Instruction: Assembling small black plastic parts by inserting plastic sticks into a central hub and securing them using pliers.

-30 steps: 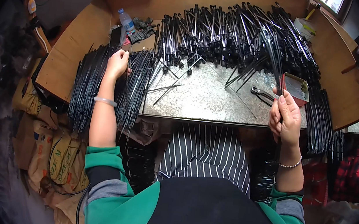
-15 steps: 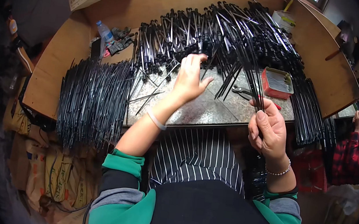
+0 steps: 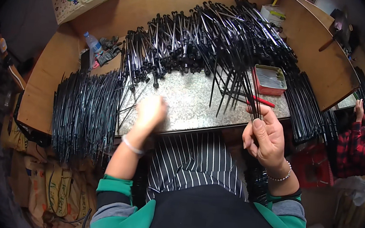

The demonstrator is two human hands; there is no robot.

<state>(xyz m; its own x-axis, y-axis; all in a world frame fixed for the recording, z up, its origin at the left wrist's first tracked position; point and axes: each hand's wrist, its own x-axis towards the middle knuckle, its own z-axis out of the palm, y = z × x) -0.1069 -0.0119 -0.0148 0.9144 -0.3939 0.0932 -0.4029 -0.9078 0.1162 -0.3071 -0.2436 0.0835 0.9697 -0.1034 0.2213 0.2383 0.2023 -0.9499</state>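
Observation:
My right hand [image 3: 266, 139] pinches a small bundle of thin black rods [image 3: 247, 87] near their lower ends. The rods fan out upward over the table and overlap the large heap behind them. My left hand [image 3: 151, 110] is over the left front part of the speckled tabletop [image 3: 188, 101], smeared by motion, so its fingers cannot be made out. Close beside it lie a few loose black rods [image 3: 128, 108]. Red-handled pliers [image 3: 262, 101] rest on the table just beyond my right hand, partly hidden by the rods.
A heap of black rods with knobbed ends [image 3: 186, 42] spans the back. More rods [image 3: 86, 112] hang over the left edge, and others [image 3: 306, 112] over the right. A red tin [image 3: 269, 91] stands at right. Wooden panels [image 3: 44, 80] enclose the table. A co-worker's plaid sleeve [image 3: 358, 150] shows at far right.
My left hand has moved left and nearer, away from the heap. My right hand still grips the rods and has hardly moved. The whole view has shifted slightly.

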